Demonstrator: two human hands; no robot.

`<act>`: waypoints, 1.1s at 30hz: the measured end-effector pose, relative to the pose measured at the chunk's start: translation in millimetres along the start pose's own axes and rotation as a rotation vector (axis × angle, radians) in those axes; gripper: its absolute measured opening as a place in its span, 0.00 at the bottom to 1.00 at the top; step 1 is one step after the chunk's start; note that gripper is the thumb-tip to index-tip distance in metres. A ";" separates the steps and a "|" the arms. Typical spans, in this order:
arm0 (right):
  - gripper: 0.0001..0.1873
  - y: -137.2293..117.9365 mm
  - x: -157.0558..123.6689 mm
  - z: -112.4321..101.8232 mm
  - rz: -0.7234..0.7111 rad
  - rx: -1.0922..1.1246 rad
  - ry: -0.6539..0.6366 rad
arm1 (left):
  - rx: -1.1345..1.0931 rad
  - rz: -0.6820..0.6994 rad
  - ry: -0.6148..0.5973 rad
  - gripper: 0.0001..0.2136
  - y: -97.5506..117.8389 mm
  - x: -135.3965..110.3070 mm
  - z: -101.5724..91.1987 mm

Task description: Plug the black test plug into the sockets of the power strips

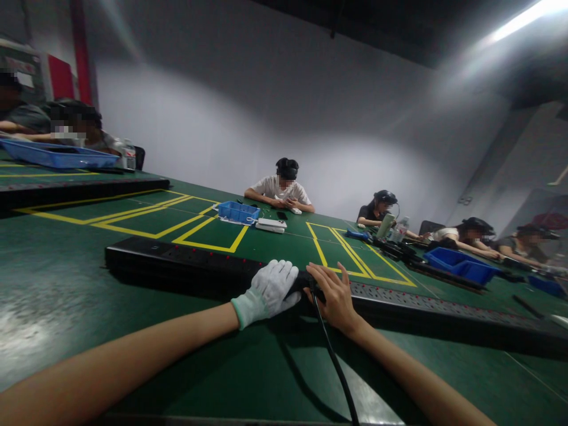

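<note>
A long black power strip (pixel 186 260) with small red lights lies across the green table in front of me. My left hand (pixel 273 290), in a white glove with a mint cuff, is closed over its dark body near the middle. Just to the right, my bare right hand (pixel 332 296) is closed around the top end of a black cable (pixel 332 355), with one finger lifted. From there the cable hangs down toward the table's near edge. The fingers hide the cable's end, and I cannot tell whether it is joined to the strip.
Beyond the strip are a blue basket (pixel 238 212), a white phone-like device (pixel 271 225) and yellow tape lines (pixel 208 247). A person (pixel 284 189) sits opposite; others sit at both sides. Blue trays (pixel 461 264) and a second black strip (pixel 84 192) lie farther off.
</note>
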State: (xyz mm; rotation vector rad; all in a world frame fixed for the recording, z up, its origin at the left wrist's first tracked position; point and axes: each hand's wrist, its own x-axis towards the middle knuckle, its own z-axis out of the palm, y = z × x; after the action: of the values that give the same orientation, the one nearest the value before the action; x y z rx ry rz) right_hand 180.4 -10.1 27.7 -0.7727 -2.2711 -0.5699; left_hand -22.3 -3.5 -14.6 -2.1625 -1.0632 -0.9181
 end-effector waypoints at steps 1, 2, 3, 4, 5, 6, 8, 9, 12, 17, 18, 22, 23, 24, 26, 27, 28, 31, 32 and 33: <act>0.21 1.8 -1.3 -0.2 0.001 -0.004 0.009 | 0.002 0.004 -0.003 0.23 0.0 0.5 -0.8; 0.21 5.2 -3.6 -0.4 0.009 -0.009 0.029 | 0.007 0.007 -0.010 0.23 0.1 1.1 -1.7; 0.21 10.1 -7.1 -0.7 0.024 -0.017 0.056 | 0.011 0.008 -0.020 0.23 0.1 1.7 -2.6; 0.20 16.2 -11.5 -1.1 0.044 -0.029 0.084 | 0.014 0.009 -0.032 0.23 0.1 2.4 -3.6; 0.19 23.2 -16.6 -1.4 0.064 -0.042 0.107 | 0.015 0.011 -0.044 0.23 0.2 3.1 -4.6; 0.18 30.1 -22.0 -1.6 0.074 -0.054 0.114 | 0.015 0.015 -0.054 0.23 0.4 3.8 -5.6; 0.15 40.8 -31.2 -1.8 0.040 -0.062 0.074 | 0.013 0.028 -0.067 0.23 0.8 4.8 -7.6; 0.14 43.3 -34.1 -1.6 0.003 -0.061 0.044 | 0.012 0.032 -0.067 0.22 1.1 5.1 -8.4; 0.12 37.8 -33.8 -0.5 -0.060 -0.075 -0.021 | 0.012 0.019 -0.058 0.21 1.8 5.4 -10.0; 0.10 20.5 -22.4 -4.7 0.095 -0.128 -0.036 | 0.020 0.030 -0.062 0.22 0.8 5.2 -8.9; 0.12 20.1 -21.9 -6.6 0.121 -0.131 -0.037 | 0.022 0.033 -0.065 0.22 0.7 5.2 -8.6; 0.29 22.8 -21.4 -12.1 0.106 -0.090 -0.012 | 0.020 0.026 -0.073 0.22 0.7 5.1 -8.7; 0.31 23.1 -20.2 -12.2 0.078 -0.068 -0.015 | 0.017 0.023 -0.074 0.22 0.7 5.0 -8.8; 0.32 23.0 -18.4 -11.8 0.048 -0.043 -0.023 | 0.012 0.020 -0.073 0.22 0.6 4.8 -8.7; 0.28 22.3 -13.3 -9.8 0.001 -0.005 -0.032 | 0.000 0.013 -0.065 0.22 0.3 4.3 -8.0; 0.26 22.0 -10.4 -8.9 -0.009 0.003 -0.030 | -0.006 0.013 -0.060 0.22 0.2 3.9 -7.3; 0.23 21.8 -7.4 -8.4 -0.012 0.001 -0.029 | -0.010 0.012 -0.054 0.22 0.0 3.6 -6.7; 0.19 22.7 3.5 -11.8 -0.010 -0.039 -0.069 | -0.010 0.013 -0.039 0.23 -0.1 2.6 -5.2; 0.18 23.3 8.0 -14.9 -0.020 -0.050 -0.104 | -0.006 0.013 -0.036 0.23 -0.1 2.3 -5.1; 0.17 23.8 13.1 -18.7 -0.038 -0.056 -0.145 | -0.002 0.015 -0.034 0.23 0.0 2.1 -5.1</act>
State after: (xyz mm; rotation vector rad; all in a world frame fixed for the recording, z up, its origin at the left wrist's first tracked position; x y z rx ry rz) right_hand 196.5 1.4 54.0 -0.8240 -2.4154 -0.6153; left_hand -23.0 -6.2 -9.9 -2.1929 -1.0607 -0.8786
